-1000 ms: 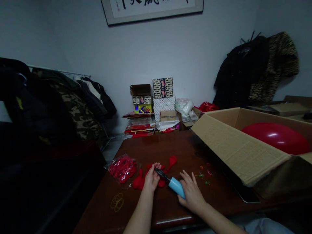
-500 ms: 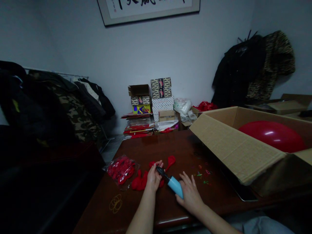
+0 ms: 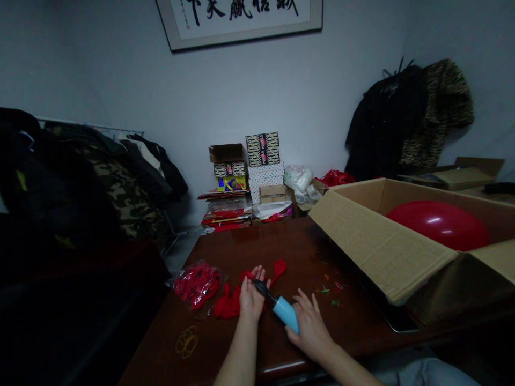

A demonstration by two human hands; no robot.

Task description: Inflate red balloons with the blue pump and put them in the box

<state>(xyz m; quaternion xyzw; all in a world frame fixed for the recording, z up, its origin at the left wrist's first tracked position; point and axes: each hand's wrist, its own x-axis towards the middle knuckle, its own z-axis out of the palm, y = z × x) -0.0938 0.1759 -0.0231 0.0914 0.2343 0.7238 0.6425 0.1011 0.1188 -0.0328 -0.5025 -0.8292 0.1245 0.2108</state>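
My right hand [image 3: 306, 328] is wrapped round the light-blue body of a small hand pump [image 3: 285, 312] lying low over the dark wooden table [image 3: 281, 246]. My left hand [image 3: 251, 296] is closed round the pump's black nozzle, with a red uninflated balloon [image 3: 277, 267] at its fingertips. More flat red balloons [image 3: 226, 305] lie under and left of that hand. A clear bag of red balloons [image 3: 196, 283] sits further left.
A big open cardboard box [image 3: 382, 246] on the right holds an inflated red balloon [image 3: 438, 224]. Small coloured clips [image 3: 332, 286] and yellow rubber bands [image 3: 185, 341] lie on the table. Stacked boxes [image 3: 261, 166] and papers stand at the far end. Coats hang left and right.
Both hands and the pump have shifted slightly left and lower in the picture as the camera tilted up; the grips are unchanged.
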